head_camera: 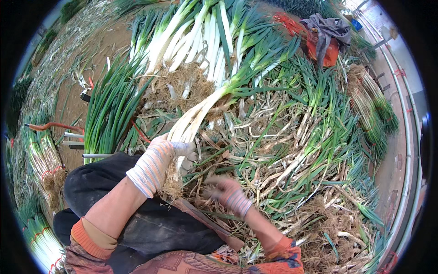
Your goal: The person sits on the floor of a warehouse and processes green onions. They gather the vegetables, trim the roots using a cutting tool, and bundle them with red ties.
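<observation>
My left hand (157, 161), in a striped knit glove, is closed around the white stems of a few scallions (195, 120) near their roots. Their green tops point up and to the right, and brown roots hang below my fist. My right hand (224, 191), gloved too, is blurred and sits low and to the right of those roots, over scallion trimmings (270, 167); its fingers are too blurred to read. Beyond my left hand lies a large pile of scallions with white stems (212, 44) and matted brown roots (181, 84).
Green scallion leaves (109, 106) lean at the left beside white tubes (73, 134). Tied bundles (46, 161) lie at far left, others (368, 102) at right near long pipes (393, 72). A checked cloth (326, 32) hangs over a red object (328, 54) at upper right.
</observation>
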The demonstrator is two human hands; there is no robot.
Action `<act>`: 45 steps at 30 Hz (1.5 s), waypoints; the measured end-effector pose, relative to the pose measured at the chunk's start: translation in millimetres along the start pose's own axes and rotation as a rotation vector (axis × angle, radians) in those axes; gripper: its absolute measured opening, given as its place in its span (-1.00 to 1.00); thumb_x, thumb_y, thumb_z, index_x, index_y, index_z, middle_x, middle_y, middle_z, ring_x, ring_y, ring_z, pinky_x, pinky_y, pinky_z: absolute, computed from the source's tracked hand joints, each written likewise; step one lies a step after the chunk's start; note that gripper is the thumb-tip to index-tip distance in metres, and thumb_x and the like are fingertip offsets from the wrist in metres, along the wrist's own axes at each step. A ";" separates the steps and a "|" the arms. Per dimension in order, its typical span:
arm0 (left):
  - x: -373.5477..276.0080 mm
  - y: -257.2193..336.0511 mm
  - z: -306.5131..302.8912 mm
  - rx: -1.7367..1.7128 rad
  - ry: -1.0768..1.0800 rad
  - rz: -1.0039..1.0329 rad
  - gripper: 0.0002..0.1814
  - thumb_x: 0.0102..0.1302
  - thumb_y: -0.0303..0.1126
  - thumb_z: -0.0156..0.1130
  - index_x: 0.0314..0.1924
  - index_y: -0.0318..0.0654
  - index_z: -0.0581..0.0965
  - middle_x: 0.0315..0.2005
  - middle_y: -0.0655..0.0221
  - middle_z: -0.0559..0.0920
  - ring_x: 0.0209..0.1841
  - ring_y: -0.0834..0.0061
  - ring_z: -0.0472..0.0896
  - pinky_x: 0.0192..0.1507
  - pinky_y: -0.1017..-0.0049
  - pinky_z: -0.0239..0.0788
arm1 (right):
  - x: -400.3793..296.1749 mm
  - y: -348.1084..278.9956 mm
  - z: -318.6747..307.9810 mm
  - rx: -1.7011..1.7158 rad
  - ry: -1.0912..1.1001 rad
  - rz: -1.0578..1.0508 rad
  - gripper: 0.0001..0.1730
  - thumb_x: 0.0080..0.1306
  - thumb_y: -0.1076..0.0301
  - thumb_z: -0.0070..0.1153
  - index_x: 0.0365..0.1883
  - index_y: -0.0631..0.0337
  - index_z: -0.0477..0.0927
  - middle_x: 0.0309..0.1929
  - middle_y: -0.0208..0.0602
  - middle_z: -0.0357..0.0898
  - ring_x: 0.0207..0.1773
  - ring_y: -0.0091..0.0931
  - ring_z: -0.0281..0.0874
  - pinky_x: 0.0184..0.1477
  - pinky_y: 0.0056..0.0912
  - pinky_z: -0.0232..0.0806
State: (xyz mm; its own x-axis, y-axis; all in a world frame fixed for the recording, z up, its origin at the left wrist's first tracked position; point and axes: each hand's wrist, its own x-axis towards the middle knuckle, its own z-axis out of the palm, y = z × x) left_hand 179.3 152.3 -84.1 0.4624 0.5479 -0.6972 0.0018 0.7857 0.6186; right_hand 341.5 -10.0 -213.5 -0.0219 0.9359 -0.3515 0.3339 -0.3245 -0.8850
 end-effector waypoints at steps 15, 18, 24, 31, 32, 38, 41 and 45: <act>15.4 16.1 25.3 -0.072 0.040 -0.027 -0.62 0.16 -0.48 0.31 -0.02 -0.28 0.43 -0.47 0.33 0.60 -0.52 0.50 0.60 -0.61 0.51 0.45 | 207.2 163.2 -90.5 1.199 0.896 0.320 -0.63 0.26 0.23 0.21 -0.12 0.38 0.56 -0.40 -0.30 0.54 -0.44 -0.47 0.40 -0.37 -0.37 0.28; 17.6 21.3 27.1 0.016 0.071 -0.035 -0.62 0.16 -0.49 0.30 -0.01 -0.30 0.45 -0.46 0.32 0.61 -0.55 0.49 0.59 -0.61 0.50 0.45 | 143.1 97.6 -102.9 1.317 0.813 0.184 -0.65 0.34 0.36 0.07 0.04 0.35 0.45 -0.23 -0.17 0.56 -0.50 -0.55 0.41 -0.43 -0.52 0.29; 26.3 10.9 30.7 0.174 0.098 0.020 -0.55 0.03 -0.53 0.41 -0.04 -0.32 0.50 -0.45 0.38 0.59 -0.55 0.55 0.54 -0.52 0.54 0.42 | 42.0 -23.7 -60.7 1.056 0.455 0.169 -0.67 0.24 0.40 0.15 -0.04 0.29 0.45 -0.40 -0.28 0.52 -0.51 -0.56 0.44 -0.51 -0.61 0.27; 46.2 -21.0 13.1 0.725 -0.030 0.147 -0.37 -0.17 -0.45 0.55 -0.02 -0.29 0.51 -0.30 0.42 0.66 -0.32 0.62 0.55 -0.24 0.54 0.46 | 52.1 -56.4 -8.2 1.190 0.184 0.235 -0.71 0.27 0.31 0.21 -0.09 0.20 0.51 -0.44 -0.51 0.49 -0.56 -0.69 0.32 -0.56 -0.64 0.13; 50.1 -25.6 9.3 0.844 -0.009 0.148 -0.34 -0.21 -0.42 0.56 -0.01 -0.29 0.51 -0.30 0.40 0.67 -0.32 0.61 0.55 -0.22 0.52 0.47 | 52.8 -52.1 -5.2 1.261 0.160 0.221 -0.68 0.28 0.28 0.22 -0.05 0.18 0.52 -0.40 -0.50 0.53 -0.51 -0.68 0.38 -0.50 -0.63 0.20; 64.6 -40.6 -1.1 1.196 0.028 -0.080 -0.28 -0.36 -0.34 0.57 -0.06 -0.24 0.53 -0.29 0.35 0.69 -0.31 0.53 0.58 -0.23 0.44 0.50 | 78.0 -46.8 -7.0 1.321 0.230 0.001 -0.29 0.36 -0.15 0.01 0.16 0.34 0.38 0.01 -0.17 0.53 0.05 -0.42 0.51 0.10 -0.39 0.38; 54.1 -33.1 5.7 1.124 -0.004 0.002 -0.42 -0.28 -0.41 0.52 -0.13 -0.27 0.54 -0.40 0.36 0.67 -0.38 0.52 0.60 -0.34 0.46 0.50 | 102.8 -59.1 -30.4 1.247 0.214 -0.054 -0.25 0.43 -0.22 -0.19 0.21 0.36 0.29 0.04 -0.09 0.49 0.09 -0.35 0.48 0.15 -0.34 0.37; 36.8 1.5 26.9 0.475 -0.021 0.075 -0.61 -0.09 -0.61 0.38 -0.18 -0.33 0.53 -0.54 0.35 0.61 -0.59 0.50 0.57 -0.53 0.50 0.40 | 145.8 -85.3 -51.0 1.441 0.228 -0.128 -0.42 0.47 -0.05 -0.17 0.13 0.32 0.36 -0.09 -0.15 0.52 -0.06 -0.42 0.52 0.05 -0.37 0.41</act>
State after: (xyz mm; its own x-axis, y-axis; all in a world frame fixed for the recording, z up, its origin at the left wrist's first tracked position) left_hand 220.2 165.9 -99.2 0.4944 0.5882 -0.6400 0.3703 0.5236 0.7673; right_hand 357.8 161.1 -173.6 0.2137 0.9248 -0.3147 -0.8727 0.0359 -0.4870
